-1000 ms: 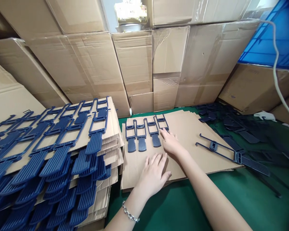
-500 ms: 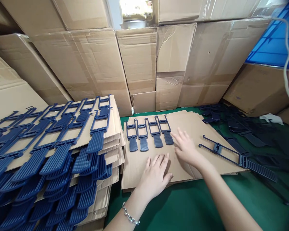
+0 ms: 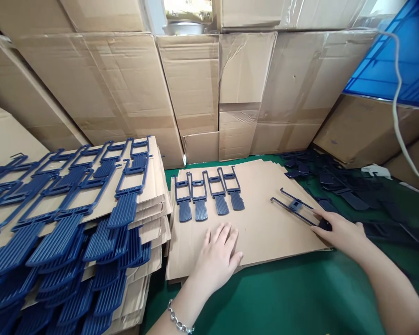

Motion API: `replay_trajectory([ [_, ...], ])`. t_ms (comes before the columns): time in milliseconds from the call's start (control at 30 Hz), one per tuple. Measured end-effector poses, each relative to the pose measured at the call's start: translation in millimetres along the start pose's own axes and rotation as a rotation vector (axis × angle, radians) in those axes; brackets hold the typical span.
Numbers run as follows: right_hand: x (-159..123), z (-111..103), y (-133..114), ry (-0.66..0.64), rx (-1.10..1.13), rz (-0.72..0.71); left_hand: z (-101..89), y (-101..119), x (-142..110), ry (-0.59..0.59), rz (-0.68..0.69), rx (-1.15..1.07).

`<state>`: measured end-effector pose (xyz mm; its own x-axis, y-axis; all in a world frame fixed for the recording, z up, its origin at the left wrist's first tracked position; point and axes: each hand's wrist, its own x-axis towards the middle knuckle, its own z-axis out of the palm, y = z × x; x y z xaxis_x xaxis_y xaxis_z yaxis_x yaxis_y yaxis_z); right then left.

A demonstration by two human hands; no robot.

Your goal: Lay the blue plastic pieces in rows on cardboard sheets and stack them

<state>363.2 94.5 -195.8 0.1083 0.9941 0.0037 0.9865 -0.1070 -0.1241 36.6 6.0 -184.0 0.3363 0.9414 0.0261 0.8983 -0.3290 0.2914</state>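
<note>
My left hand [image 3: 219, 255] lies flat on a brown cardboard sheet [image 3: 258, 223], fingers spread, holding nothing. My right hand [image 3: 342, 232] has its thumb and fingers around the middle of a dark blue plastic frame [image 3: 295, 204], which has two hooked prongs and a crosspiece. The prongs point left over the sheet, and the hand covers the frame's other end. In front of my left hand, several similar frames with ribbed paddles [image 3: 220, 204] lie in a row along the sheet's far left part.
At left rises a tall stack of cardboard layers [image 3: 153, 186] with many blue frames [image 3: 122, 209] between them. Loose dark frames [image 3: 345, 188] are heaped at right on the green table [image 3: 279, 298]. Cardboard boxes [image 3: 190, 83] wall the back. A white cable [image 3: 398, 93] hangs at right.
My right hand has moved right, from beside the row of frames to the single frame, and has closed on it. My left hand stays flat on the cardboard. The view has shifted slightly.
</note>
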Motion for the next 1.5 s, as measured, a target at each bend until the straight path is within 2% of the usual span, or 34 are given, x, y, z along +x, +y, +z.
replay_trajectory([
  [133, 2, -3, -55, 0.125, 0.025, -0.095, -1.5, 2, -1, -0.015, -0.013, 0.016],
  [267, -12, -2, -95, 0.143, 0.089, -0.116, -1.8, 3, -1, -0.011, -0.01, 0.015],
  [367, -27, 0, -105, 0.164, 0.063, -0.108, -2.1, 3, -1, -0.014, -0.007, 0.013],
  [533, -38, 11, -106, 0.103, 0.036, -0.253, -2.6, 2, 0, -0.025, -0.011, 0.015],
  [733, -23, 31, -132, 0.091, 0.063, -0.368, -0.6, 2, 0, 0.002, -0.002, 0.034],
  [867, -13, 30, -151, 0.06, 0.082, -0.398, -1.1, 2, 0, -0.001, -0.002, 0.046],
  [1067, -7, 20, -154, 0.014, 0.134, -0.412, -1.4, 1, 0, 0.005, 0.0, 0.045],
  [1400, 12, 11, -145, -0.074, 0.431, -0.468, -1.6, 5, -1, -0.022, -0.032, 0.061],
  [1500, 21, -1, -128, 0.038, 0.576, -0.408, -2.3, 4, -1, -0.033, -0.035, 0.059],
])
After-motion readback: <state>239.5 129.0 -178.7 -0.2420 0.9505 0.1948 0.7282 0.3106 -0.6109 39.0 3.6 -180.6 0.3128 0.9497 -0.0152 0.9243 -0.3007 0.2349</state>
